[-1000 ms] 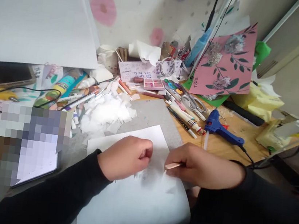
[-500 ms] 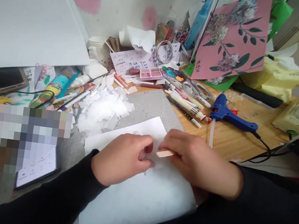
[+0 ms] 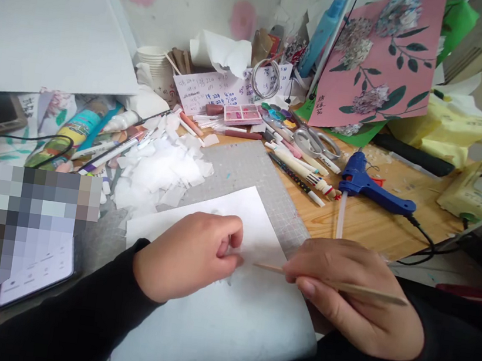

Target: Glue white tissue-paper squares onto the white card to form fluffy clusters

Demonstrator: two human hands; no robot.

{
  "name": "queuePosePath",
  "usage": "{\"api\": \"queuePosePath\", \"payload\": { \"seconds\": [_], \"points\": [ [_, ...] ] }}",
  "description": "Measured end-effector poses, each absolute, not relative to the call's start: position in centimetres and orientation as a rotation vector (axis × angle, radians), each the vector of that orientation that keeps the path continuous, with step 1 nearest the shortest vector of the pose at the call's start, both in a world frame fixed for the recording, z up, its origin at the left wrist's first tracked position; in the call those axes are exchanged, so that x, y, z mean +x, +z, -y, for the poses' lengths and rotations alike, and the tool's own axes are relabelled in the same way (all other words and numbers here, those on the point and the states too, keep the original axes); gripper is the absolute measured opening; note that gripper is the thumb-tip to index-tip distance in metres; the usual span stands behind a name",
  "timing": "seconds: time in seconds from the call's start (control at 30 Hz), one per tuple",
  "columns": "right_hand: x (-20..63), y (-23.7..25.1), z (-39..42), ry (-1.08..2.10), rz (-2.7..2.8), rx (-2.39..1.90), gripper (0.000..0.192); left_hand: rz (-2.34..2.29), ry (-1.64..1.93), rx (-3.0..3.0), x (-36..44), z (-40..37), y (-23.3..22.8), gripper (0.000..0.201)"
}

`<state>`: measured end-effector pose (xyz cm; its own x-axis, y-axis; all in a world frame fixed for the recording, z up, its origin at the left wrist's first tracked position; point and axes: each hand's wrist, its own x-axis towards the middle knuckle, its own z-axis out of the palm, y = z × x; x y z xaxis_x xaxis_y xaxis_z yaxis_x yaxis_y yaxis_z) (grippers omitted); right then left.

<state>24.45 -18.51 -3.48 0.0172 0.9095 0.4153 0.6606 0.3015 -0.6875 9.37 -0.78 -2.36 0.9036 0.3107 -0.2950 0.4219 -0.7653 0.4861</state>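
Note:
My right hand pinches a flat wooden craft stick between thumb and fingers. The stick lies nearly level, one end pointing left towards my other hand, and it is above the white sheet's right side. My left hand is over the middle of the white paper sheet, fingers curled in towards the thumb. Whatever is between those fingers is hidden or too small to name. Small grey marks show on the sheet beside the left fingertips.
Torn white paper scraps are heaped on the grey cutting mat. A blue glue gun sits on the wooden table at right, near scissors and several pens. At left is a lit phone. A pink flower picture stands behind.
My right hand has moved right and down, away from my left hand, and turned so the stick now shows along its length. My left hand keeps its curled shape.

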Motion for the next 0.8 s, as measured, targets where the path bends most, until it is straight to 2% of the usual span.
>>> {"api": "queuePosePath", "payload": {
  "seconds": [0.3, 0.47, 0.57, 0.63, 0.7, 0.8],
  "points": [
    [24.4, -4.5, 19.1, 0.024, 2.139, -1.411, 0.017, -0.483, -0.207, 2.435, 9.2, 0.5, -2.4, 0.012],
    [24.3, -4.4, 19.0, 0.031, 2.148, -1.395, 0.015, -0.481, -0.221, 2.425, 9.2, 0.5, -2.2, 0.014],
    [24.4, -4.5, 19.0, 0.049, 2.139, -1.401, 0.016, -0.468, -0.259, 2.402, 9.2, 0.4, -2.3, 0.005],
    [24.4, -4.6, 19.0, 0.049, 2.125, -1.406, 0.017, -0.439, -0.21, 2.437, 9.0, 0.4, -2.2, 0.012],
    [24.5, -4.6, 19.0, 0.056, 2.118, -1.4, 0.018, -0.314, -0.088, 2.541, 8.9, 0.6, -2.0, 0.019],
    [24.5, -4.6, 18.9, 0.048, 2.127, -1.4, 0.016, -0.043, 0.007, 2.66, 8.6, 1.0, -1.7, 0.011]
  ]
}}
